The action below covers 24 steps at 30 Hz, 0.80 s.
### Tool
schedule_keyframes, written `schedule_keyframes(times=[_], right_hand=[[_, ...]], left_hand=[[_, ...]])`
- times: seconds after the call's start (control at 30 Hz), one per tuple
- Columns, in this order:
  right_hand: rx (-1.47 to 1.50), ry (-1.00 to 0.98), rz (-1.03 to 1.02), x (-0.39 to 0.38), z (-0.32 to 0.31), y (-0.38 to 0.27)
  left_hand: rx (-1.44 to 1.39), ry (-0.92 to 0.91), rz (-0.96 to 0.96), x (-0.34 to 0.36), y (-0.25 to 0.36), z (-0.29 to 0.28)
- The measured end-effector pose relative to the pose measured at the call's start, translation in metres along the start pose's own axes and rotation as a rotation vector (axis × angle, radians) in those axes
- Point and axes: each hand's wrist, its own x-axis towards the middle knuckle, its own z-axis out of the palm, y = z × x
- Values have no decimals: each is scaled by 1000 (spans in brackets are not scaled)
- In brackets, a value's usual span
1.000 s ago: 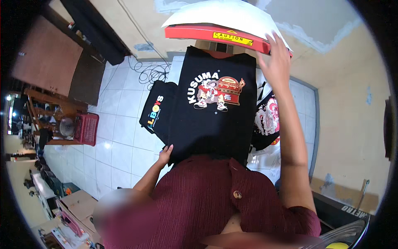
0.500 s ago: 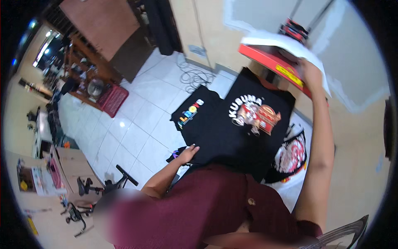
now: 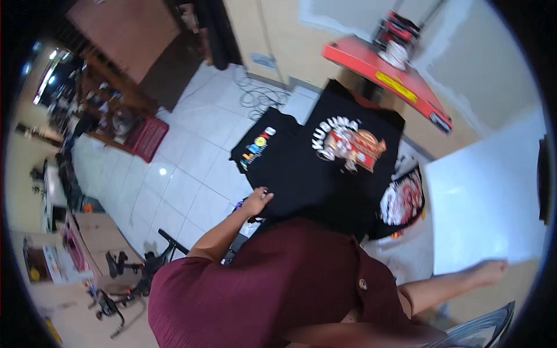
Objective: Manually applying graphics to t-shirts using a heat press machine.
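Observation:
My left hand [image 3: 258,202] rests at the left edge of a black T-shirt [image 3: 296,194], its fingers stretched out and touching the cloth. The shirt lies in front of me, with a colourful printed picture on its right part. A second colourful print shows on black cloth at its upper left. Off to the far right, my right hand [image 3: 490,272] is closed on the lower edge of a large white sheet [image 3: 487,203], which hangs beside the wall. Beyond the shirt stands a red machine plate [image 3: 386,72] with a yellow label.
Black cloth with a red and white print [image 3: 402,200] lies right of the shirt. Black cable [image 3: 261,98] coils on the tiled floor near the wall. A red plastic item [image 3: 149,139] stands by wooden shelving at the left. Bicycle-like parts [image 3: 125,267] are at lower left.
My right hand has drawn the white sheet off the red plate, rightward and down toward me, exposing the plate's top. My left hand has stayed at the shirt's edge.

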Motion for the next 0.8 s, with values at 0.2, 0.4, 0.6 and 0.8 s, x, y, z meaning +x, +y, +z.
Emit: schedule_keyframes(times=[0.2,0.4,0.6,0.8], right_hand=[[81,-453,-61,-85,49,3],[368,-928,205,-198,145,64],[613,-1033,260,-341,172,37],[673,-973,11,-417,117,-133]], left_hand=[[355,413,294,-10,61,-24],[-212,161,379,14,97,-2],[-875,-560,-2,14,173,15],[-938,-266,-34,29,170,0]])
